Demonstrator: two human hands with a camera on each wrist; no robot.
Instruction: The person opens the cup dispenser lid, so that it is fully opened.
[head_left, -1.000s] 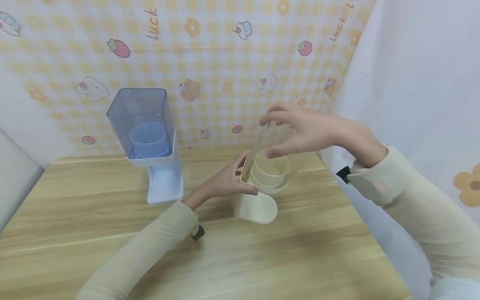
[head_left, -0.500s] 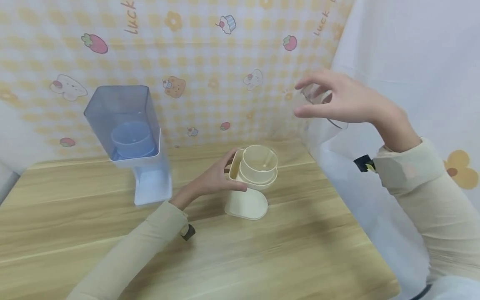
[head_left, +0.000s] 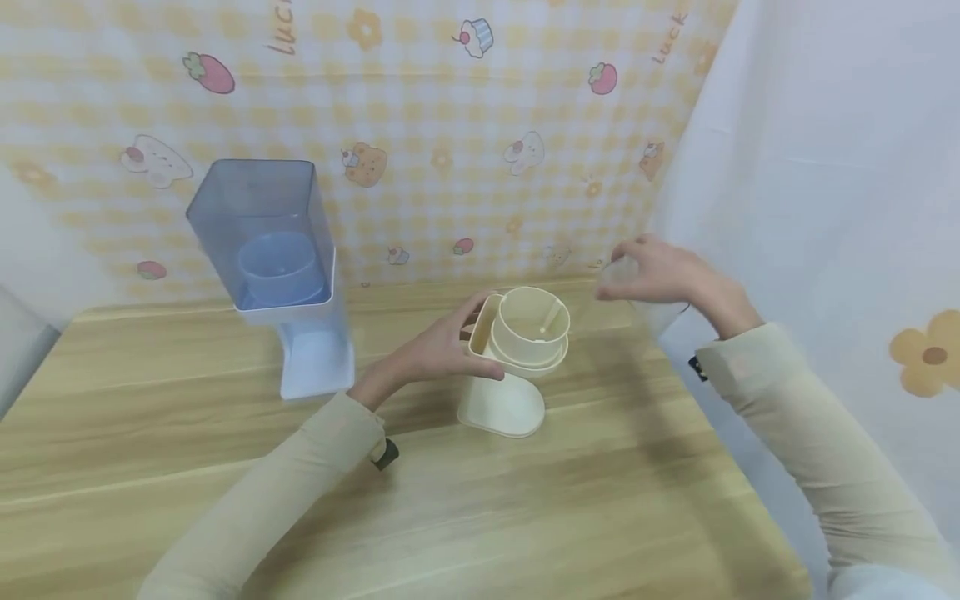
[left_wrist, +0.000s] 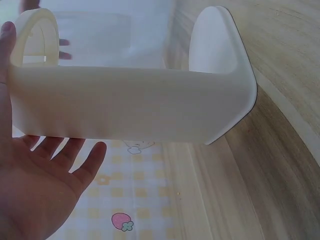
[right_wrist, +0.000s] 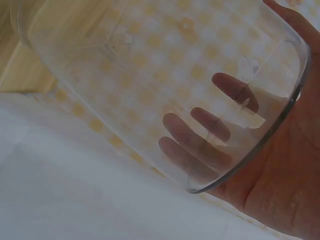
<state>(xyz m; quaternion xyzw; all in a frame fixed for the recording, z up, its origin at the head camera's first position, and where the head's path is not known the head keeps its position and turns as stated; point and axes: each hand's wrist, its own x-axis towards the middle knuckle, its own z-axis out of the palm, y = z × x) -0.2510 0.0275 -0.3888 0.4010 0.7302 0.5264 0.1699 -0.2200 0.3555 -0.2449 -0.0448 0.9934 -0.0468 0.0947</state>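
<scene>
A cream dispenser stand (head_left: pixel 501 404), with a round open cup (head_left: pixel 531 321) on its top, stands upright on the table. My left hand (head_left: pixel 450 350) grips its upper left side. In the left wrist view the thumb and fingers of the left hand (left_wrist: pixel 40 185) lie either side of the stand's upper end (left_wrist: pixel 100 102). Apart from the stand, to its right, my right hand (head_left: pixel 660 273) holds a clear, see-through container (right_wrist: pixel 150 85). Through the container's wall the curled fingers (right_wrist: pixel 192 145) show in the right wrist view; in the head view the container is barely visible.
At the back left of the wooden table (head_left: pixel 420 517) stands another dispenser (head_left: pixel 318 358), pale blue, with a smoky blue clear bin (head_left: pixel 255 217) on top. A patterned checked cloth (head_left: pixel 420 125) hangs behind the table. White cloth (head_left: pixel 817 192) hangs past the table's right edge.
My right hand has carried the clear container up off the cream stand and to the right, then lowered it beside the table's back right. My left hand keeps its grip on the stand.
</scene>
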